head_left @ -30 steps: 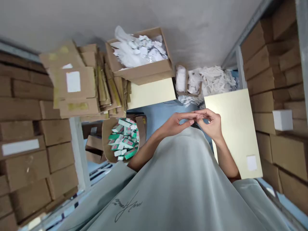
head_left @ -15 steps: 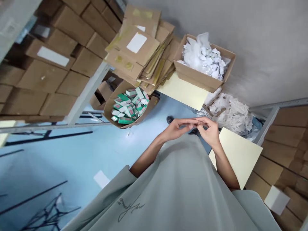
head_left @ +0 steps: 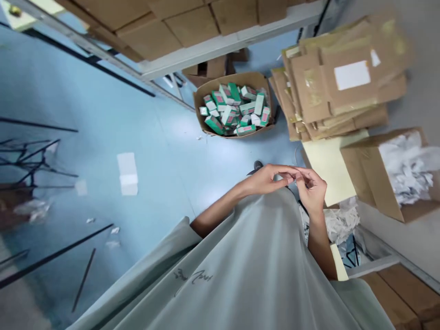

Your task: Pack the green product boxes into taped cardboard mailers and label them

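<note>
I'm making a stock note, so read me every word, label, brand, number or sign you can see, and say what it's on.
None can be read for certain.
Dark script on the grey shirt: creased, unreadable.
White label on the flattened cardboard: no legible text.
Green-and-white boxes in the open carton: printing too small and blurred.

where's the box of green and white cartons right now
In the head view, the box sits on the floor at upper centre, left of the flattened cardboard.
</note>
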